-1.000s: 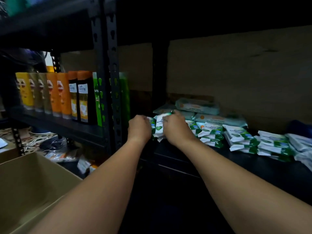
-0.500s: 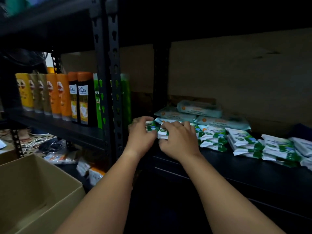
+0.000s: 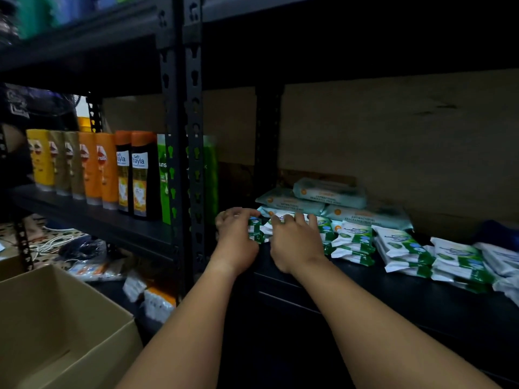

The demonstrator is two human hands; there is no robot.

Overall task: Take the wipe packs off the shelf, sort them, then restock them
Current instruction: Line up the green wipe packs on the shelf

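Small green-and-white wipe packs [image 3: 354, 242] lie in stacks along the black shelf [image 3: 393, 293], reaching to the right edge. Larger pale teal packs [image 3: 331, 192] are piled behind them against the brown backboard. My left hand [image 3: 236, 240] and my right hand [image 3: 295, 242] sit side by side at the leftmost stack. Both have fingers curled over a small bundle of green-and-white packs [image 3: 257, 234], gripping it between them. The bundle is mostly hidden under my fingers.
An open cardboard box [image 3: 50, 327] stands at lower left. Shampoo bottles [image 3: 106, 169] line the neighbouring shelf to the left, beyond a black perforated upright [image 3: 193, 136]. White cables and loose packets lie on the floor below that shelf. A dark blue item [image 3: 500, 231] sits at far right.
Both hands have drawn back slightly toward the shelf's front edge, closing over the bundle of packs at the leftmost stack. The view has shifted a little.
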